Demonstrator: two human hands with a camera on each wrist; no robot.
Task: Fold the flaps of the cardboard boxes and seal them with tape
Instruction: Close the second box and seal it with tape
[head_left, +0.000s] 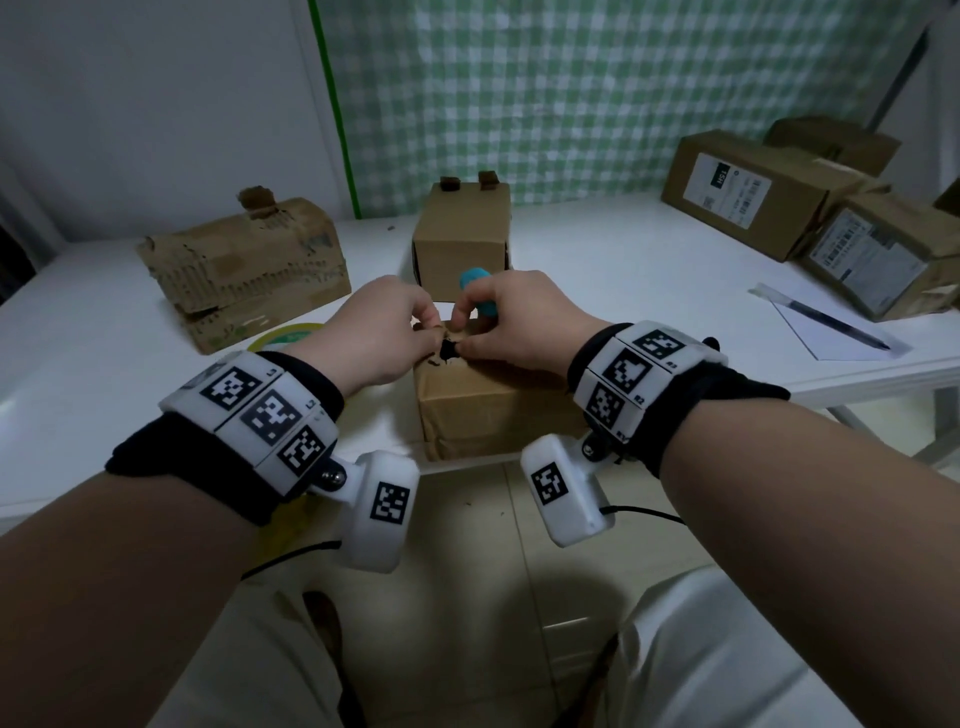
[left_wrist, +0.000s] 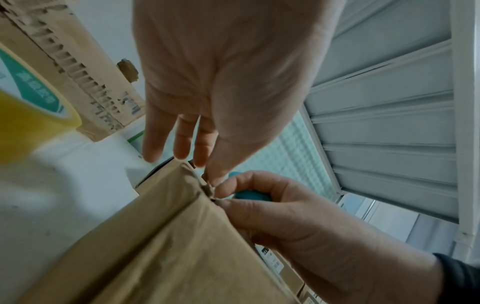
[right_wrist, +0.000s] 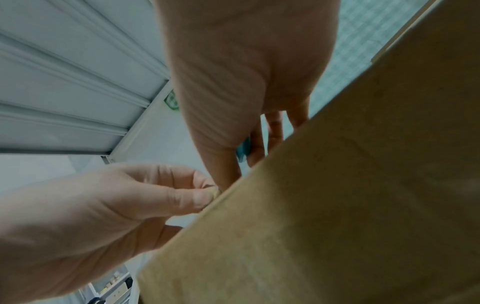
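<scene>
Box in work: a brown cardboard box (head_left: 483, 410) stands at the near edge of the white table (head_left: 623, 270), its top partly hidden under both hands.
Left hand: the left hand (head_left: 382, 332) pinches a small scrap at the box's top seam between thumb and forefinger; whether this is tape or torn cardboard cannot be told.
Right hand: the right hand (head_left: 511, 325) pinches the same spot with thumb and forefinger, its other fingers curled round a teal tool (head_left: 480, 291), mostly hidden, kind unclear.
Tape: a yellowish tape roll (head_left: 283, 335) lies left of the box, largely covered by the left wrist.
Room: bare tabletop lies between the boxes.
Surroundings: a torn corrugated box (head_left: 249, 270) lies far left, a smooth small box (head_left: 462, 239) just behind the hands, labelled boxes (head_left: 769, 192) at right, and a pen (head_left: 826, 317) rests on paper (head_left: 836, 338).
</scene>
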